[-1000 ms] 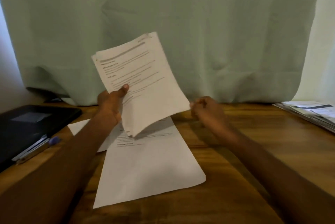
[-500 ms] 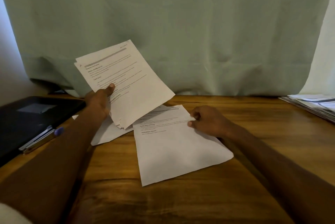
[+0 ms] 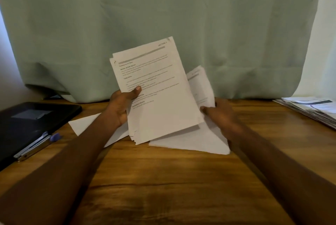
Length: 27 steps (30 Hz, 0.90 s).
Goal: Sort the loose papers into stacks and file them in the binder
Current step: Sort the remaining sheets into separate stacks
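Observation:
My left hand grips a stack of printed white papers tilted upright above the wooden table, thumb on the front page. My right hand pinches a single printed sheet that is lifted and bent, its top rising behind the stack and its lower part trailing toward the table. Another white sheet lies flat on the table, partly hidden under my left forearm. The black binder lies closed at the left edge.
A metal clip with a purple-tipped pen rests on the binder's near corner. A pile of printed papers sits at the table's far right. A green curtain hangs right behind the table.
My right hand has picked the sheet up off the table and raised it behind the stack. My left hand has moved the stack to the right, toward the middle.

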{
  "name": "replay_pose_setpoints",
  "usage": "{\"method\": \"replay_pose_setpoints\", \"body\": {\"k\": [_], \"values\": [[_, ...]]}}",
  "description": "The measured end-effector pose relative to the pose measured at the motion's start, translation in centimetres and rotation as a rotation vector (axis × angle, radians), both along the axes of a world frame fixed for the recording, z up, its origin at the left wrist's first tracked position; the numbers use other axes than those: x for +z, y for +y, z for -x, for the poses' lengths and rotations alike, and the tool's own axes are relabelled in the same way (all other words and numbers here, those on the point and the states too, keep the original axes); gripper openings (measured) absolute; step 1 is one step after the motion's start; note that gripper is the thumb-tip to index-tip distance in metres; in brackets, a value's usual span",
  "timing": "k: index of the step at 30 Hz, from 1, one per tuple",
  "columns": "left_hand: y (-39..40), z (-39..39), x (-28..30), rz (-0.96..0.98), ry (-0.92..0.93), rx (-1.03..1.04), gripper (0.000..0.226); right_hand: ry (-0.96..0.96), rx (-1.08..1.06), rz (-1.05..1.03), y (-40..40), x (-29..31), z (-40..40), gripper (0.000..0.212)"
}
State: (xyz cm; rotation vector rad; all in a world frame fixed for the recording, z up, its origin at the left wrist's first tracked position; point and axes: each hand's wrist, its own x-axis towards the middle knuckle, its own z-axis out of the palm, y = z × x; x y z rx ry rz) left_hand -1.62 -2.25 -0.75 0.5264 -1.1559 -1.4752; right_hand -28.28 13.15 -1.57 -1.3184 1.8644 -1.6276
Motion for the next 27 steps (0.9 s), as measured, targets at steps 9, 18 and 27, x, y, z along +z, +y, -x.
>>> {"method": "replay_pose_setpoints", "body": {"k": [9,18,27], "values": [[-1.0,-1.0,0.3,-0.056,0.146,-0.145,0.06,-0.447,0.05,0.413,1.5,3.1,0.5,0.016],[-1.5,-1.6,0.5,0.01,0.106,-0.164,0.104,-0.484,0.079,0.444,1.8,3.3,0.7,0.017],[-0.8,-1.1,0.6,-0.017,0.114,-0.073,0.058,-0.464,0.095,0.427,1.4,3.1,0.7,0.016]]}}
